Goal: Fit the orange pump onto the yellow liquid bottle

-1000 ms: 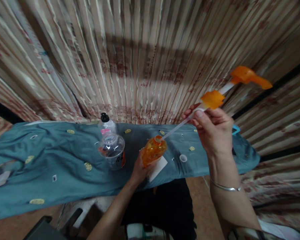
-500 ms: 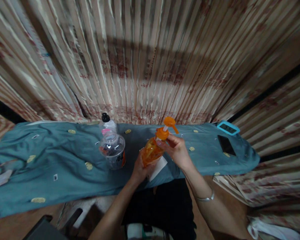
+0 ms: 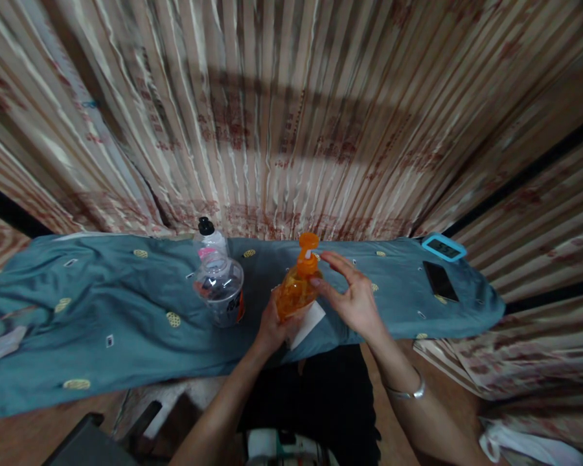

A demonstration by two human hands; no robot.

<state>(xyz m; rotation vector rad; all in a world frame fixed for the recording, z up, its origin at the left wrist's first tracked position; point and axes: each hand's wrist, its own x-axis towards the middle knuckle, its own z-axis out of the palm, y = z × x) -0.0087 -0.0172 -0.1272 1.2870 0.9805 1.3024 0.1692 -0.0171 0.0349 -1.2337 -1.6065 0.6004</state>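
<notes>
The left hand [image 3: 272,325] is wrapped around the lower body of the translucent orange pump bottle [image 3: 294,296], which stands on the worktop [image 3: 126,323] draped in teal cloth. The right hand [image 3: 352,299] is open, fingers spread, thumb touching the pump's ribbed collar. A rounded clear plastic bottle [image 3: 221,291] stands nearby.

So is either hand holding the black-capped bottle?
No, the left hand grips the orange bottle and the right hand is at its pump; the black-capped bottle stands apart.
</notes>
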